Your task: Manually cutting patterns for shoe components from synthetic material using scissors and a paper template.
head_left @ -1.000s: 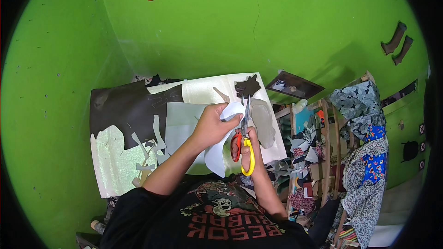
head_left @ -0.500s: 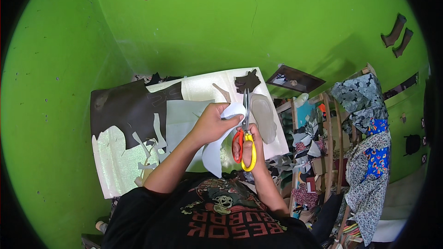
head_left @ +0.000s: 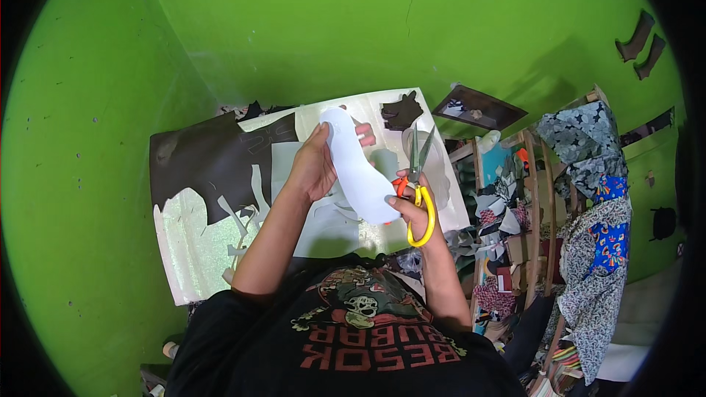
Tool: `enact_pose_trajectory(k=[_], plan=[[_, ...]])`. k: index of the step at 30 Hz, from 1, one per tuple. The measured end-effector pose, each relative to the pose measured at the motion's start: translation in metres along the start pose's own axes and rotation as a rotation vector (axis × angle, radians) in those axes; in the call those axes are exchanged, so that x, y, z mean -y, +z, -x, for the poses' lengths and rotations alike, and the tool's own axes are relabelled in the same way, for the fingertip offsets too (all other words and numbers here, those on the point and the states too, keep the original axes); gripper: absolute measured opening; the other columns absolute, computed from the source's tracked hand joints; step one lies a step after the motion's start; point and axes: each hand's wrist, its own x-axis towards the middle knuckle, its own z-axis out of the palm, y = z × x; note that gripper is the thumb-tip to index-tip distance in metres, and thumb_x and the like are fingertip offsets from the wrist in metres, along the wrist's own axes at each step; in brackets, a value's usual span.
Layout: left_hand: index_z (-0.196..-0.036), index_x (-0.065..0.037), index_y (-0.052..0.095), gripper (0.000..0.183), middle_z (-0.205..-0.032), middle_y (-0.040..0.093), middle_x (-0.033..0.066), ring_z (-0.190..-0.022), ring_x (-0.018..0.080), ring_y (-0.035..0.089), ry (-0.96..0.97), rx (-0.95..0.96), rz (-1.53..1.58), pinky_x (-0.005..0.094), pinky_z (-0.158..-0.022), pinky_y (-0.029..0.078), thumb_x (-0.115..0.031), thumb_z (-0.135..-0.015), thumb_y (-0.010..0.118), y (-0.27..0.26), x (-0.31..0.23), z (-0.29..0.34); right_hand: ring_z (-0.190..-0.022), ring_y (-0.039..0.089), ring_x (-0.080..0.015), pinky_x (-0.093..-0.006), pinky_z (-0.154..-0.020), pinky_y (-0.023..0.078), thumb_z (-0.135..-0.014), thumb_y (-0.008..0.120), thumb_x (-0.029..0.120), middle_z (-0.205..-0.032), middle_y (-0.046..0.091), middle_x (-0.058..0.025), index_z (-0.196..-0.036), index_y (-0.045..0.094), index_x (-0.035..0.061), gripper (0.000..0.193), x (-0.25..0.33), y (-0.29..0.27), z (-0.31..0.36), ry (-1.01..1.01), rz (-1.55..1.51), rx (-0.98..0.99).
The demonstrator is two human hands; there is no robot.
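Note:
A white shoe-sole-shaped piece of sheet material (head_left: pixel 357 169) is held up over the table, its whole outline showing. My left hand (head_left: pixel 315 165) grips its upper part, thumb on the face and fingers behind. At its lower end, the thumb of my right hand (head_left: pixel 418 209) presses on the face. That same hand keeps hold of scissors (head_left: pixel 431 226) with one yellow and one red handle loop. Their blades point away from me, slightly parted and off the piece. Pale grey-green sheet (head_left: pixel 323 231) and thin offcuts (head_left: pixel 256 184) lie beneath my hands.
A large dark brown sheet (head_left: pixel 198 162) covers the left of the whitish table (head_left: pixel 187 265). Small dark cut-outs (head_left: pixel 401 112) lie at its far right. Beyond its right edge stands a wooden rack (head_left: pixel 548 206) crammed with scraps, with patterned cloth (head_left: pixel 596 265) hanging from it.
The scissors have come away from the sole-shaped piece and swung right. My left hand has turned the piece to lie face up, and my right thumb now touches its lower end.

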Motion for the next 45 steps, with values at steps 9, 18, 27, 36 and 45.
enact_pose_trajectory(k=[9,18,27,36,45], plan=[[-0.143,-0.006,0.039,0.042,-0.143,0.05,0.0183,-0.134,0.0308,0.048,0.132,-0.17,0.009,0.0502,-0.097,0.051,-0.022,-0.104,0.044,-0.047,0.03,-0.018,-0.076,0.058,-0.0105,-0.0245,-0.061,0.042,-0.076,0.071,-0.001,-0.089,0.059,-0.001,-0.116,0.054,0.0068,0.044,-0.033,-0.014,-0.011,-0.003,-0.171,-0.195],[-0.118,-0.005,0.061,0.026,-0.105,0.069,0.0087,-0.086,0.0271,0.072,-0.261,-0.132,-0.348,0.0354,-0.074,0.061,-0.008,-0.092,0.066,-0.087,0.071,0.036,-0.078,0.057,-0.0144,-0.0277,-0.064,0.047,-0.079,0.072,0.003,-0.097,0.057,-0.0044,-0.113,0.053,0.0059,0.04,-0.038,-0.058,-0.02,-0.19,-0.178,-0.562],[-0.114,-0.005,0.049,0.025,-0.104,0.066,0.0118,-0.1,0.0307,0.069,-0.219,-0.295,0.106,0.0407,-0.09,0.06,0.003,-0.093,0.06,-0.14,0.138,0.078,-0.079,0.07,-0.0248,-0.0349,-0.063,0.057,-0.088,0.069,0.009,-0.094,0.066,-0.0154,-0.119,0.045,0.0046,0.039,-0.093,-0.002,0.029,0.283,-0.201,-0.17],[-0.122,-0.005,0.057,0.042,-0.11,0.069,0.0078,-0.101,0.0173,0.067,-0.335,0.097,-0.521,0.0329,-0.095,0.052,0.0,-0.084,0.074,-0.161,0.145,0.096,-0.065,0.054,-0.0089,-0.0258,-0.055,0.046,-0.088,0.069,0.003,-0.08,0.055,-0.002,-0.116,0.05,0.0049,0.033,-0.124,0.025,0.025,0.044,0.194,-0.031],[-0.144,-0.011,0.04,0.053,-0.136,0.055,0.0063,-0.12,0.0183,0.056,-0.401,0.011,-0.441,0.0392,-0.099,0.047,-0.021,-0.097,0.063,-0.158,0.141,0.082,-0.061,0.052,-0.0125,-0.028,-0.051,0.044,-0.077,0.063,-0.003,-0.086,0.05,-0.0045,-0.114,0.05,0.0045,0.04,-0.14,-0.001,0.021,0.073,0.25,0.081]])
